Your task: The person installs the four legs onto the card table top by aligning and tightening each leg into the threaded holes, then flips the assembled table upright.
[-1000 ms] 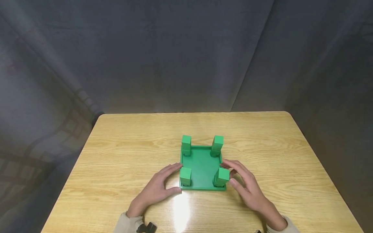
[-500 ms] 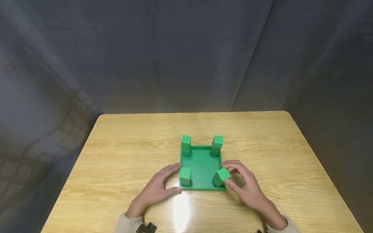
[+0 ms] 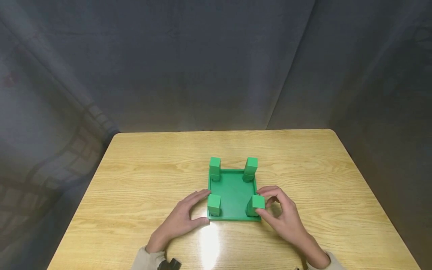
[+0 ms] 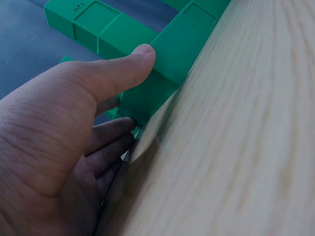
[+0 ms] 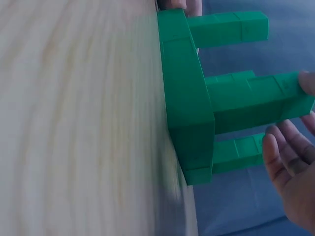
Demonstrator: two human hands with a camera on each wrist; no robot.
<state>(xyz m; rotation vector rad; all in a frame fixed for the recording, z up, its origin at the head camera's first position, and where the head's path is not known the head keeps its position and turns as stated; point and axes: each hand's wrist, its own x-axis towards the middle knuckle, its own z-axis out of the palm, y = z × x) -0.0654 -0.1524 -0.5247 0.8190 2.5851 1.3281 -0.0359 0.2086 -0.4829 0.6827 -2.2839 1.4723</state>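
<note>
In the head view, what looks like a small upturned toy table stands mid-table. Its square green tabletop (image 3: 233, 197) has a raised rim and a green table leg rising at each corner. My right hand (image 3: 287, 219) pinches the near-right table leg (image 3: 258, 202) near its upper end, thumb on the near side. The right wrist view shows the thumb on that leg (image 5: 251, 103) and fingers beneath it. My left hand (image 3: 182, 217) rests against the tabletop's left side, fingers extended. In the left wrist view its thumb lies on the tabletop's edge (image 4: 172, 54).
The near-left leg (image 3: 214, 202), far-left leg (image 3: 215, 167) and far-right leg (image 3: 251, 167) stand upright. A wooden table (image 3: 152, 165) bears everything. Dark grey cloth (image 3: 202, 75) hangs behind it and at both sides.
My right hand has closed its thumb and fingers on the near-right leg. That leg has turned and leaned right, then come back nearly square. My left hand has stayed in place.
</note>
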